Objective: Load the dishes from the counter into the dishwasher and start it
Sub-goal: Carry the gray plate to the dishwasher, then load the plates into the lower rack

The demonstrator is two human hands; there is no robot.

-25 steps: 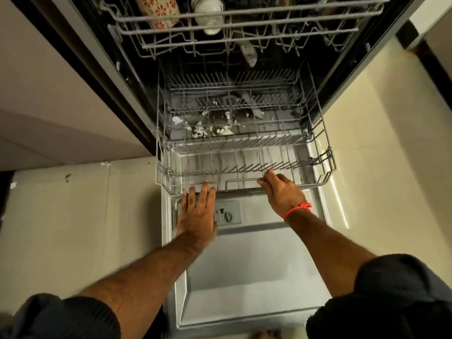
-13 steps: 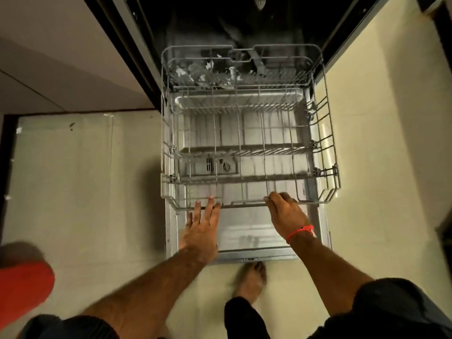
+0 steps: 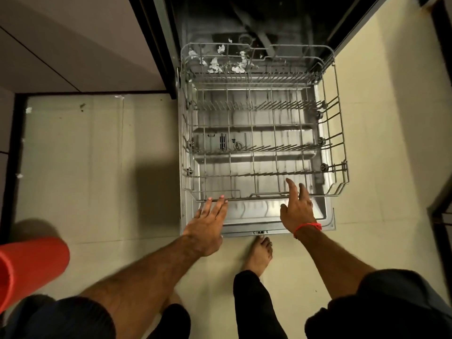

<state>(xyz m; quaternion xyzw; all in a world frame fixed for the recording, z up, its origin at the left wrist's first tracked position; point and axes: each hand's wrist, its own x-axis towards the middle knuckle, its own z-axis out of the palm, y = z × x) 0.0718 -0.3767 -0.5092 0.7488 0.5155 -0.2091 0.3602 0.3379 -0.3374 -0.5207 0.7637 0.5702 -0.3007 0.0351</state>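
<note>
So the lower rack [image 3: 264,133] is now rolled fully out over the open door [image 3: 327,216], empty. Left hand [image 3: 208,223] at 7 o'clock and right hand [image 3: 297,209] at 5 o'clock have fingers apart, barely touching its front rail. No dishes visible yet; loading's next, I'd guess.

You have drawn the lower rack [image 3: 265,152] much farther out over the open door [image 3: 327,217], so the detergent panel that lay bare beside your hands a second ago now sits under the wires. Your right hand [image 3: 297,209] has let go of the front rail, fingers straightened; your left hand [image 3: 208,225] only touches it with its fingertips.
</note>
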